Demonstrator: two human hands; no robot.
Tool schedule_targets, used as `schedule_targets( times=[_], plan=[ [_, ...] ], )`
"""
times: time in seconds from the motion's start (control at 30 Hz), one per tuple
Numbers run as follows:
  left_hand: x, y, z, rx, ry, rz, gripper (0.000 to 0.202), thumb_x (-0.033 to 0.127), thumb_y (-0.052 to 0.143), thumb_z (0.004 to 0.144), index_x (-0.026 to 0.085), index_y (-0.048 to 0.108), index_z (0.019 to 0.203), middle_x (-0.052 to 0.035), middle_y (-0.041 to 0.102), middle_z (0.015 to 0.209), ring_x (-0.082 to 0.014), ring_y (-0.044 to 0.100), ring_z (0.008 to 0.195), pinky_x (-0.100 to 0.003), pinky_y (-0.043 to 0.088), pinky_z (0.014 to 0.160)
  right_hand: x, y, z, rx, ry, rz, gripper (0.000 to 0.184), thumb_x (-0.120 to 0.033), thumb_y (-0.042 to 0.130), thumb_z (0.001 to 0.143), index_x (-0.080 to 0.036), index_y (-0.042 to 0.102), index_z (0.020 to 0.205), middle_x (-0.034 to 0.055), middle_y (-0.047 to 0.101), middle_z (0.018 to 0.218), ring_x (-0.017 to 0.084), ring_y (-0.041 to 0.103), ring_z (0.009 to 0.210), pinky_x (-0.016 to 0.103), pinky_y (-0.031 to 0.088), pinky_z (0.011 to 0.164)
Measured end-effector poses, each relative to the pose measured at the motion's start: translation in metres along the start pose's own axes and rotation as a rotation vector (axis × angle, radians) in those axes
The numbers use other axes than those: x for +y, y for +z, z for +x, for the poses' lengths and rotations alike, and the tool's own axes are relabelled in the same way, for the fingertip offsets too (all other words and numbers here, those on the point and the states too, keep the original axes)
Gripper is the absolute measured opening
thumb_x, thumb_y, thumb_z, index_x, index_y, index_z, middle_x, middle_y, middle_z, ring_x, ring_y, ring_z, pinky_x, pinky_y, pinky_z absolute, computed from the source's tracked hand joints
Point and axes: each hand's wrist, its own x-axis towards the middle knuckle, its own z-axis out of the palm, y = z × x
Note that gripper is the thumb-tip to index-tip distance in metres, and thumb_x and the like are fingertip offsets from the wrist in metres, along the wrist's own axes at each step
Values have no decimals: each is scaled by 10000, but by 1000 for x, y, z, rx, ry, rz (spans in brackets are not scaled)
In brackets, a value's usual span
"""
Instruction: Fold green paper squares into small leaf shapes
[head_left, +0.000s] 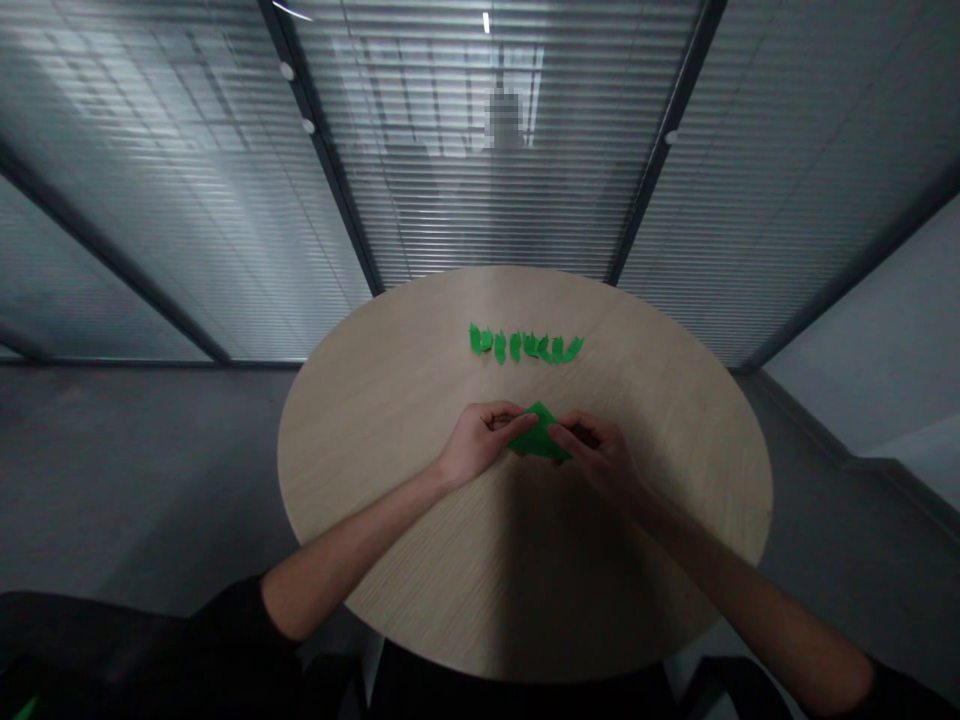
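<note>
Between both hands, above the middle of the round table (pixel 390 430), is a piece of green paper (pixel 538 435) with a pointed top corner. My left hand (pixel 480 440) pinches its left side, thumb lying across the front. On its right side my right hand (pixel 596 450) grips it between thumb and fingers. The fingers behind the paper are mostly hidden. Farther back on the tabletop lies a row of several small green folded paper pieces (pixel 529 346), set side by side; neither hand touches them.
Glass partitions with blinds (pixel 450 200) stand behind the table, divided by dark frames (pixel 330 150). Grey floor (pixel 150 460) shows on both sides. A white wall (pixel 877 350) is at the right. My shadow (pixel 570 570) falls over the table's near part.
</note>
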Motion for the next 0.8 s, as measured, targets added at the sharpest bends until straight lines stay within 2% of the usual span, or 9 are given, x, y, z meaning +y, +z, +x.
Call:
schedule_targets(
  times=[0.3,0.8],
  plan=[
    [-1,1,0,36,-4,5,355,473,813,830,123,760,832,-35,719,699,-122,644,598,-223,509,565,-2,0,1,-13,-13,-23,442,-631,756,858,-201,707,766,15,685,654,160,675,578,265,549,543],
    [5,2,-1,36,-13,10,401,522,821,816,133,726,796,-25,689,650,-122,631,556,-234,536,539,-2,1,-1,11,-40,-82,476,-666,729,875,-204,711,761,19,666,660,169,661,591,279,557,541]
  ],
)
